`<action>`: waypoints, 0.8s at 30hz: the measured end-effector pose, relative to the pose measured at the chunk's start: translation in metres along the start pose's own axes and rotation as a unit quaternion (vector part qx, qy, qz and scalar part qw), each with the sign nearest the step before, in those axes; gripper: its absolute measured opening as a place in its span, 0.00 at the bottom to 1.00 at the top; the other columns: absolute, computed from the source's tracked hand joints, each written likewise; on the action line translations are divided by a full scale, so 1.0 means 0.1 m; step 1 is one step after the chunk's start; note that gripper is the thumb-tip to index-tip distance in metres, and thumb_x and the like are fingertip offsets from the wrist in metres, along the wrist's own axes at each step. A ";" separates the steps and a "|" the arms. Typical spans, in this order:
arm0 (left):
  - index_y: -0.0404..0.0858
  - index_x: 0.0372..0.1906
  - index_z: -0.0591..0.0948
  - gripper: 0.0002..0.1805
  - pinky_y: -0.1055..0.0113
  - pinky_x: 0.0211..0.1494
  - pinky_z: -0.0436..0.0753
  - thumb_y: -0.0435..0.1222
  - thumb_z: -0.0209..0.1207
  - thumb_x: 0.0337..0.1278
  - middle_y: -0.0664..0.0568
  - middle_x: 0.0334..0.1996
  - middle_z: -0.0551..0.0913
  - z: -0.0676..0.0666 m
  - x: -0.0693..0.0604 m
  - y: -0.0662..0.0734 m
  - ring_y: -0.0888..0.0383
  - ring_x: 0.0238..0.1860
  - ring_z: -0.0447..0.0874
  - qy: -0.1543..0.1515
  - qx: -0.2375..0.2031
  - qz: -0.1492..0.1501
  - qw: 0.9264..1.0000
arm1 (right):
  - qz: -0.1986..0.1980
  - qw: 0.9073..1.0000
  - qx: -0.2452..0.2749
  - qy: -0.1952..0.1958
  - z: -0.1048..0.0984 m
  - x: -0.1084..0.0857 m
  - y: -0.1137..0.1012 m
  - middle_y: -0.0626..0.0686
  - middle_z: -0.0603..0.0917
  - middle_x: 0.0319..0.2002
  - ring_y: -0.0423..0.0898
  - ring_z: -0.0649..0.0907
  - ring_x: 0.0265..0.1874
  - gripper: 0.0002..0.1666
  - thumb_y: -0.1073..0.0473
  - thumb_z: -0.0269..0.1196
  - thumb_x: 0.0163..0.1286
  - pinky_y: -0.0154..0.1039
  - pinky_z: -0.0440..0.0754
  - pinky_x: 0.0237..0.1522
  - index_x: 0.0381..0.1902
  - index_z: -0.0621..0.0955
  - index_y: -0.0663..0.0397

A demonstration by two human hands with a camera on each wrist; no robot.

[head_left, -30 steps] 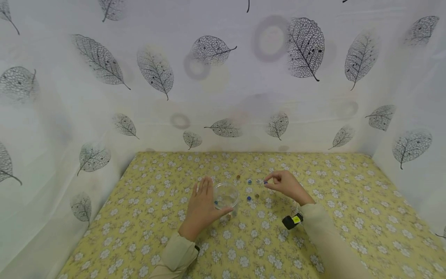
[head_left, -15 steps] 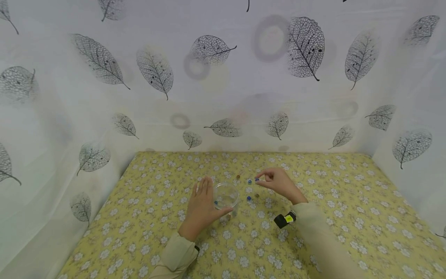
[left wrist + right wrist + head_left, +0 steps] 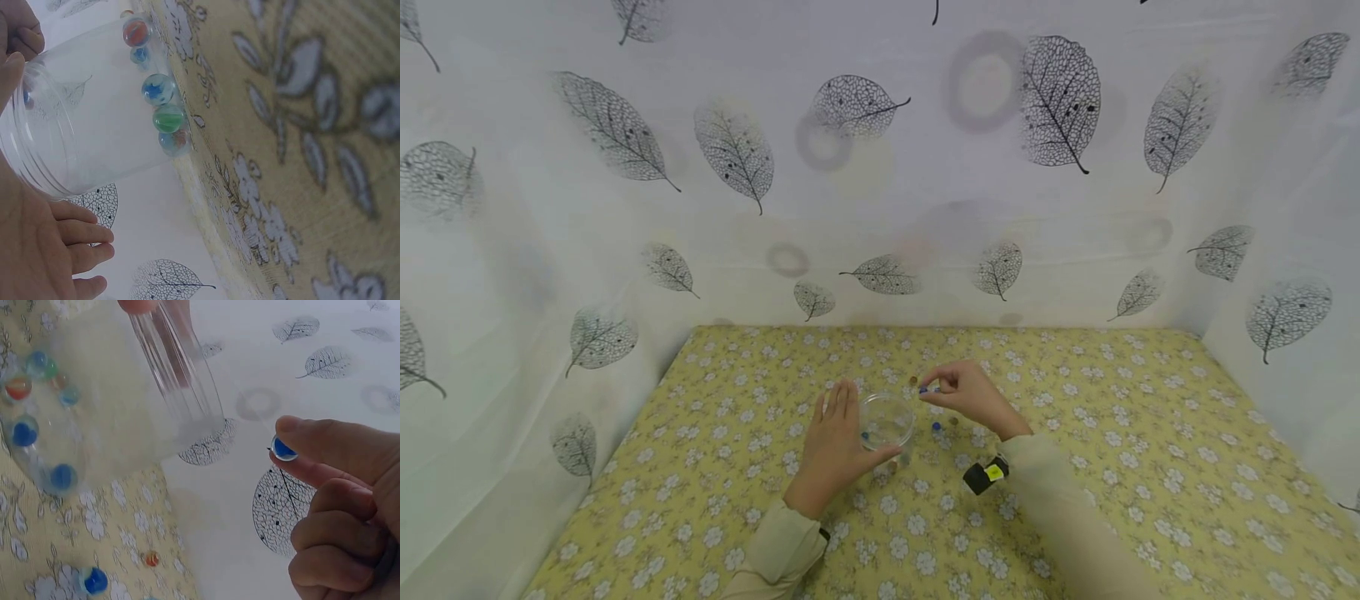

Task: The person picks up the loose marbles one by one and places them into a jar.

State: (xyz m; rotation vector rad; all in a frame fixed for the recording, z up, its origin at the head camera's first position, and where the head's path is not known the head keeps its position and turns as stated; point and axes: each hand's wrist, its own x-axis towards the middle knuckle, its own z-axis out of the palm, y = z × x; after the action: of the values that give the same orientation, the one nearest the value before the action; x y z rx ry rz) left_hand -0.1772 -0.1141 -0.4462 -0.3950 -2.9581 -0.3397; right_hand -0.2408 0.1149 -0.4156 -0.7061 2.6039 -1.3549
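A clear round jar (image 3: 887, 423) stands upright on the flowered cloth, with several marbles at its bottom, among them a green marble (image 3: 168, 118) and a red one (image 3: 135, 32). The left hand (image 3: 835, 450) rests along the jar's left side, fingers straight and thumb stretched across its near side. Just right of the jar's rim, the right hand (image 3: 973, 398) pinches a blue marble (image 3: 285, 448) between thumb and index finger, its other fingers curled in the right wrist view.
On the cloth right of the jar lie a blue marble (image 3: 936, 426) and a brownish one (image 3: 953, 421); another brownish marble (image 3: 913, 380) lies behind. A black device (image 3: 985, 475) is strapped at the right wrist. Leaf-printed white curtains (image 3: 925, 192) surround the table's far and side edges.
The right hand has moved left toward the jar, carrying the pinched blue marble. The left hand and the jar have stayed in place.
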 end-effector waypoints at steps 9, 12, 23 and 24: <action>0.29 0.73 0.49 0.64 0.45 0.75 0.53 0.71 0.55 0.43 0.36 0.73 0.51 -0.01 -0.01 0.00 0.43 0.74 0.49 0.001 -0.003 0.003 1.000 | -0.012 1.000 0.012 -0.025 0.18 0.10 -0.07 0.43 0.60 0.10 0.33 0.56 0.07 0.14 0.56 0.65 0.62 0.33 0.73 0.26 0.43 0.84 0.58; 0.29 0.73 0.49 0.64 0.45 0.75 0.53 0.71 0.55 0.43 0.36 0.73 0.51 -0.02 -0.01 0.00 0.43 0.74 0.49 -0.001 -0.005 0.003 1.000 | -0.022 0.999 0.012 -0.034 0.22 0.13 -0.06 0.43 0.60 0.10 0.34 0.57 0.09 0.14 0.56 0.66 0.62 0.32 0.74 0.28 0.42 0.85 0.58; 0.28 0.72 0.50 0.64 0.44 0.74 0.54 0.71 0.55 0.43 0.35 0.73 0.52 -0.03 -0.01 0.00 0.42 0.74 0.50 -0.001 0.000 0.004 1.000 | -0.028 0.999 0.007 -0.046 0.31 0.18 -0.06 0.43 0.61 0.11 0.37 0.58 0.11 0.14 0.59 0.65 0.62 0.30 0.70 0.24 0.44 0.84 0.60; 0.28 0.72 0.51 0.63 0.44 0.74 0.54 0.71 0.55 0.43 0.35 0.72 0.52 -0.03 -0.01 0.00 0.42 0.74 0.50 0.000 -0.001 0.004 1.000 | -0.026 0.999 0.008 -0.047 0.32 0.18 -0.06 0.43 0.62 0.11 0.37 0.58 0.11 0.14 0.59 0.66 0.62 0.30 0.70 0.23 0.44 0.84 0.60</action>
State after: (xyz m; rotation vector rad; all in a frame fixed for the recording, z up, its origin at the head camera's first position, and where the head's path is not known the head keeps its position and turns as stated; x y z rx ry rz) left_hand -0.1762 -0.1147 -0.4437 -0.4075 -2.9564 -0.3404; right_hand -0.2444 0.0802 -0.4274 -0.8202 2.5151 -1.3213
